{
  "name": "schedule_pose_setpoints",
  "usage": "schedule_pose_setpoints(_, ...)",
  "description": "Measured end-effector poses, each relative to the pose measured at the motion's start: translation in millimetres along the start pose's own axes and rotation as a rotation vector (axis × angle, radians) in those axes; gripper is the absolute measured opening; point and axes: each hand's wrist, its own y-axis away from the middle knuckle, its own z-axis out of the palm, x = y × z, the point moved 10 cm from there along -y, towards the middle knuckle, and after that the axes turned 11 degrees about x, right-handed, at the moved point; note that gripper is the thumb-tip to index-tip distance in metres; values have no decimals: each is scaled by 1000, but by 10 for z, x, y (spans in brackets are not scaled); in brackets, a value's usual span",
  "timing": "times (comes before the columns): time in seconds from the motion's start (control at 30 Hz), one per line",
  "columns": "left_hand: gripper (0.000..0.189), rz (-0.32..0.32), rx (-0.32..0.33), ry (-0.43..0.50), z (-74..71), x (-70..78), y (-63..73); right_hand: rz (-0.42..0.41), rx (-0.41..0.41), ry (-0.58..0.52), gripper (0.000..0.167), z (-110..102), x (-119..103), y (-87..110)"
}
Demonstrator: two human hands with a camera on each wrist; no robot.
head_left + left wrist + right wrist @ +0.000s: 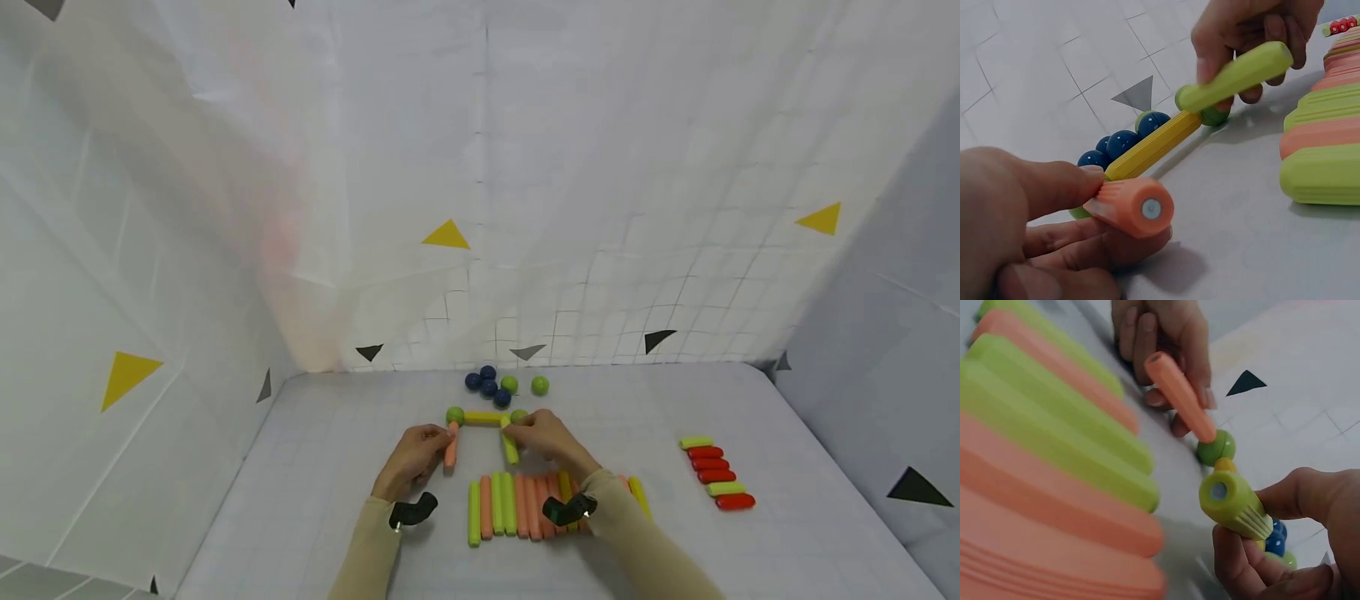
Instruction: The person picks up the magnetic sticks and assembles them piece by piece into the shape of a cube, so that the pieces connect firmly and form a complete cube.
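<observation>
My left hand [417,454] pinches an orange magnetic rod [1135,206] between thumb and fingers, its far end at a green ball [1217,448]. My right hand [549,437] pinches a yellow-green magnetic rod [1235,506] whose far end meets a second green ball [1215,116]. Between the two balls lies a yellow rod [483,417], joining them. Both held rods point back toward the person, and each shows a round metal disc in its near end. In the left wrist view, the yellow-green rod tilts upward from its ball.
Behind the yellow rod sit several dark blue balls [488,388] and two loose green balls [540,385]. A row of orange, yellow-green and yellow rods [522,506] lies in front, partly under the right forearm. Short red and yellow-green rods [712,477] lie at the right.
</observation>
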Motion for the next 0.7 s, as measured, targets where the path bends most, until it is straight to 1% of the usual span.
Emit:
schedule_pose_setpoints(0.1, 36, 6, 10, 1, -2, 4, 2, -5, -17, -10, 33, 42, 69, 7)
schedule_pose_setpoints(0.23, 36, 8, 17, 6, 0, 4, 7, -3, -14, -24, 34, 46, 145, 20)
schedule_pose_setpoints(0.5, 37, 7, 21, -8, -9, -5, -9, 13, 10, 3, 34, -126, 265, 26)
schedule_pose_setpoints(0.7, 36, 5, 27, -2, 9, 2, 11, 24, 9, -25, 36, -164, 329, 8)
